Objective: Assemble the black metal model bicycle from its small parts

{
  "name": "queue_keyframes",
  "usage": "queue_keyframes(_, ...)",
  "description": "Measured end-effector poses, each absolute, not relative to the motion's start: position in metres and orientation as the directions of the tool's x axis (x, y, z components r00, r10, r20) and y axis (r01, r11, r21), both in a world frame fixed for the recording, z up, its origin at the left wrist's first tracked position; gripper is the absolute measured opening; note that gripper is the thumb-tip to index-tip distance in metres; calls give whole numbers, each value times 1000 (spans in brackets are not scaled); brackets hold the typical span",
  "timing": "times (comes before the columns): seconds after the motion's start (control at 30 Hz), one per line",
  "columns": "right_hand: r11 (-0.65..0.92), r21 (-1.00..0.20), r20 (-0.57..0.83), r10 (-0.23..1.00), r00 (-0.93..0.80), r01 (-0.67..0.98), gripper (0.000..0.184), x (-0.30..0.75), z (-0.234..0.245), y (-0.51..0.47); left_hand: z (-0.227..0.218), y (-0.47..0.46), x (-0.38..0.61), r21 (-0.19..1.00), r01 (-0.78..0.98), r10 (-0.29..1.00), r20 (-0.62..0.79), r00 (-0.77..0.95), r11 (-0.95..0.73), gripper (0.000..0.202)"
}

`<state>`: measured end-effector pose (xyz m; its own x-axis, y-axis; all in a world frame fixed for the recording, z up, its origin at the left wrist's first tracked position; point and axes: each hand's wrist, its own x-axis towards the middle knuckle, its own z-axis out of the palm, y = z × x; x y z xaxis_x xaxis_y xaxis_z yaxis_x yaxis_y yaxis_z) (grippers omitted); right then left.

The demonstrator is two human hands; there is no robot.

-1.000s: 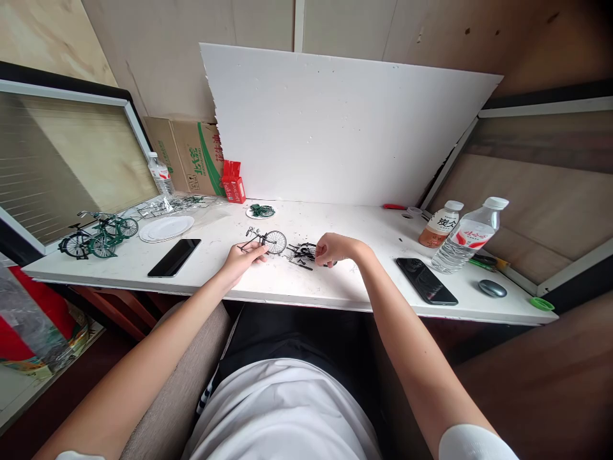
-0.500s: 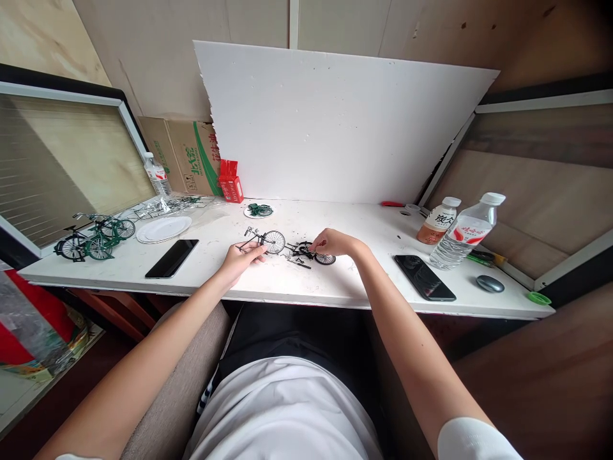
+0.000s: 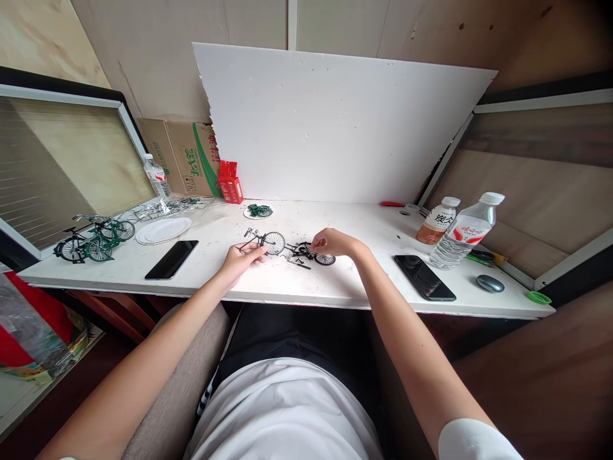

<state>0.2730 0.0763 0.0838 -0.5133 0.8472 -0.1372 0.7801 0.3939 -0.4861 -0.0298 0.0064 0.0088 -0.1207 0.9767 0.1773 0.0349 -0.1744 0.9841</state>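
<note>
My left hand point(image 3: 245, 260) is closed on a small black model bicycle frame point(image 3: 253, 241) with one spoked wheel point(image 3: 274, 243) fitted at its right end. Just to the right, a pile of loose black bicycle parts point(image 3: 302, 250) lies on the white table. Another spoked wheel point(image 3: 325, 260) is at the pile's right edge. Over the pile hovers my right hand point(image 3: 327, 241), its fingertips pinched together. Whether a small part sits between those fingers is too small to make out.
Finished model bicycles point(image 3: 93, 236) stand at the left, near white plates point(image 3: 165, 230) and a phone point(image 3: 172, 259). A small plate point(image 3: 258, 211) holds green parts. On the right are another phone point(image 3: 424, 277), two bottles point(image 3: 467, 231) and a mouse point(image 3: 489, 283). A white board point(image 3: 345, 121) leans behind.
My right hand has shifted very slightly to the right above the black parts. The left hand keeps its hold on the bicycle frame, almost still.
</note>
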Motion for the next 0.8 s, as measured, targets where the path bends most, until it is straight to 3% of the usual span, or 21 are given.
queue_keyframes(0.13,452,-567,-19,829,-559,689,19,271,68,87,12,3,-28,984,27,976,179,-124,-177,49)
queue_keyframes(0.27,586,-580,274,795,-541,566,26,269,45,102,15,0,-26,983,25,976,183,-116,-182,49)
queue_keyframes(0.37,616,-553,413,787,-458,561,26,267,30,112,16,0,-25,984,32,976,178,-124,-176,50)
queue_keyframes(0.8,634,-581,483,774,-411,511,28,260,12,118,14,1,-26,985,50,979,168,-116,-163,49)
